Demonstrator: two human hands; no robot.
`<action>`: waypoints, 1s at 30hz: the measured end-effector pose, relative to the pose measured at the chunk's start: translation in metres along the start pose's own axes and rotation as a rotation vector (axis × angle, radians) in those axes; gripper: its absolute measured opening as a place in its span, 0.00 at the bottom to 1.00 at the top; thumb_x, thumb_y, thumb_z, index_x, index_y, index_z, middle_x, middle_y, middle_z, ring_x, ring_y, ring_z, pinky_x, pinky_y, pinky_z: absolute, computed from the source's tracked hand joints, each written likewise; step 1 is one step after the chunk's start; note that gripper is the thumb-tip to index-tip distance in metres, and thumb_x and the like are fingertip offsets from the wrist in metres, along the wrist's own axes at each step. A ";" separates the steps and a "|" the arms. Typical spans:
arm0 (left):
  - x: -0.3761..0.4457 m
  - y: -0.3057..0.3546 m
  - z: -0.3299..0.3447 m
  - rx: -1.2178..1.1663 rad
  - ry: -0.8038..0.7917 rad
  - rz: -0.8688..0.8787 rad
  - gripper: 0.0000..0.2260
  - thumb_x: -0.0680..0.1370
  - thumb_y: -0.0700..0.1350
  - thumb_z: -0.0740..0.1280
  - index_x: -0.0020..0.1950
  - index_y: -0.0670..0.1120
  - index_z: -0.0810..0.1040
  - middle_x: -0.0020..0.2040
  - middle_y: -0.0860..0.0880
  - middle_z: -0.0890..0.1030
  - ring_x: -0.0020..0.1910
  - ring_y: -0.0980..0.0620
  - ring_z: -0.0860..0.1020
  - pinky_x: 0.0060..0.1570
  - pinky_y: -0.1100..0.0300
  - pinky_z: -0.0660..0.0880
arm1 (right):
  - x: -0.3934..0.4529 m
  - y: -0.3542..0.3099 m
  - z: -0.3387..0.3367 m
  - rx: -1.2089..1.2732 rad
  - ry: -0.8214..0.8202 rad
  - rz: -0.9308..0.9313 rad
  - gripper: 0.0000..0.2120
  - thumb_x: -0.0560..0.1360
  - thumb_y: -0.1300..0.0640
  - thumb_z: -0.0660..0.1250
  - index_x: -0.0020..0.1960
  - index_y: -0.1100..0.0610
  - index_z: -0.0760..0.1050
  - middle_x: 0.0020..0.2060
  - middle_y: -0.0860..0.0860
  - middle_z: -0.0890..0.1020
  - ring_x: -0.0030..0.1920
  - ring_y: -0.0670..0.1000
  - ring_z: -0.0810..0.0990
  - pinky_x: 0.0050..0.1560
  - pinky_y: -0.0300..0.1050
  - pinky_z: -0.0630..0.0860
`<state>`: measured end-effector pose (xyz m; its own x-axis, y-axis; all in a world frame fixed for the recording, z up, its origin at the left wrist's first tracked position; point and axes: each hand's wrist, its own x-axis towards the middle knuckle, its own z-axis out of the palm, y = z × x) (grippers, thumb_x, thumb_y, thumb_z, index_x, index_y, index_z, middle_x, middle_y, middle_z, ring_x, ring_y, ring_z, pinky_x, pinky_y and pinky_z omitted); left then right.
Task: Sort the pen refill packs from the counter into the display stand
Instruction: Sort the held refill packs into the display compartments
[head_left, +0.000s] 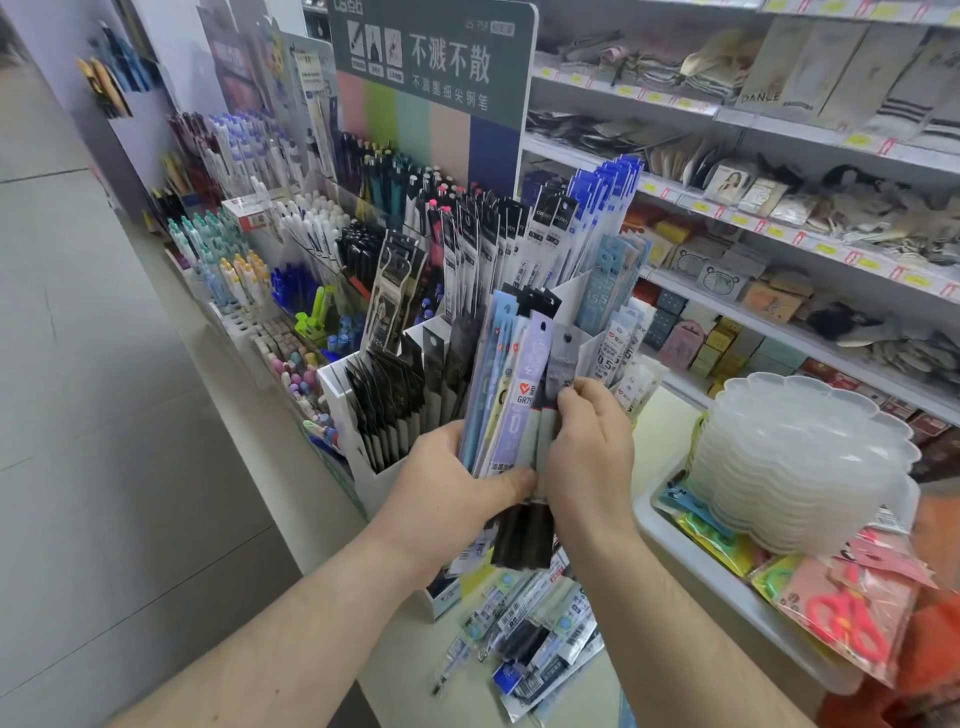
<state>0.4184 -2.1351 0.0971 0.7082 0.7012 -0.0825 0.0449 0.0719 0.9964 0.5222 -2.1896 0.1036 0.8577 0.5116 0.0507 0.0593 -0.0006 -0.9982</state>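
Upright, a fanned bundle of long, slim refill packs (511, 395), blue, lilac and black, gripped by both hands (524, 467).

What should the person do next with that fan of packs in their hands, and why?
Probably draw out the grey pack that the right hand pinches at the edge of the bundle and drop it into a matching slot of the display stand. The left hand holds the rest, and more loose packs wait on the counter.
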 end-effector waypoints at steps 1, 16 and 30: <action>0.000 -0.001 -0.001 0.022 0.026 -0.005 0.13 0.72 0.36 0.76 0.54 0.48 0.82 0.46 0.48 0.86 0.47 0.49 0.84 0.46 0.58 0.81 | 0.000 0.001 0.000 0.036 -0.017 0.007 0.11 0.74 0.51 0.58 0.41 0.53 0.76 0.36 0.50 0.82 0.46 0.61 0.80 0.49 0.67 0.78; -0.010 0.011 -0.014 -0.011 0.145 0.005 0.11 0.74 0.36 0.73 0.53 0.47 0.78 0.42 0.49 0.86 0.38 0.52 0.83 0.31 0.63 0.76 | 0.024 -0.014 -0.023 0.137 -0.200 0.091 0.13 0.81 0.58 0.65 0.39 0.60 0.78 0.28 0.52 0.75 0.30 0.51 0.69 0.33 0.47 0.69; -0.019 0.014 -0.026 -0.030 0.271 0.034 0.08 0.75 0.37 0.73 0.50 0.45 0.78 0.43 0.45 0.86 0.38 0.50 0.84 0.34 0.60 0.78 | 0.073 -0.033 -0.021 -0.202 0.046 -0.287 0.12 0.74 0.51 0.71 0.35 0.56 0.80 0.29 0.49 0.83 0.26 0.49 0.75 0.34 0.53 0.76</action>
<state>0.3875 -2.1292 0.1125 0.4947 0.8673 -0.0554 0.0010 0.0632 0.9980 0.5931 -2.1702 0.1410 0.8131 0.4768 0.3340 0.3972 -0.0349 -0.9171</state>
